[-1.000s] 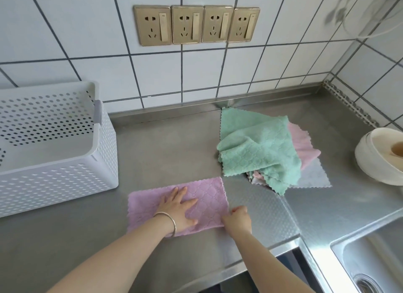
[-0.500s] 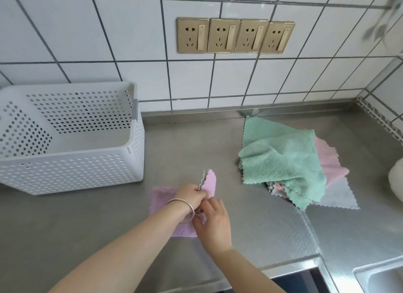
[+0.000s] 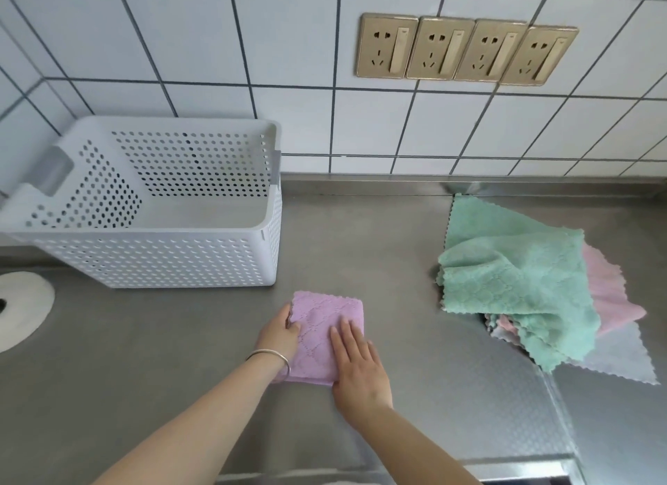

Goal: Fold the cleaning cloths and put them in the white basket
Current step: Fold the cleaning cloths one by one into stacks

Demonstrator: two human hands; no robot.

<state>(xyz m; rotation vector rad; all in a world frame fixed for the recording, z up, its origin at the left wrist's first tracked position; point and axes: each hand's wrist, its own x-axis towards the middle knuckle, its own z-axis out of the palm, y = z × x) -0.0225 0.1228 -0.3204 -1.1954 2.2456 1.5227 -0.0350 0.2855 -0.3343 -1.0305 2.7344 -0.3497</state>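
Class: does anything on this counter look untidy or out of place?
Only the cloth pile at right: green, pink and grey cloths lie crumpled and askew, corners jutting out. The purple cloth is neatly folded; the basket stands upright.

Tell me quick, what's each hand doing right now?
Left hand: fingers curled round the left edge of the folded purple cloth, gripping it.
Right hand: open, fingers straight, pressing flat on the cloth.

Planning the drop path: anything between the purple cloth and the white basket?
Nothing. In the head view, only bare steel counter separates the folded purple cloth from the white basket.
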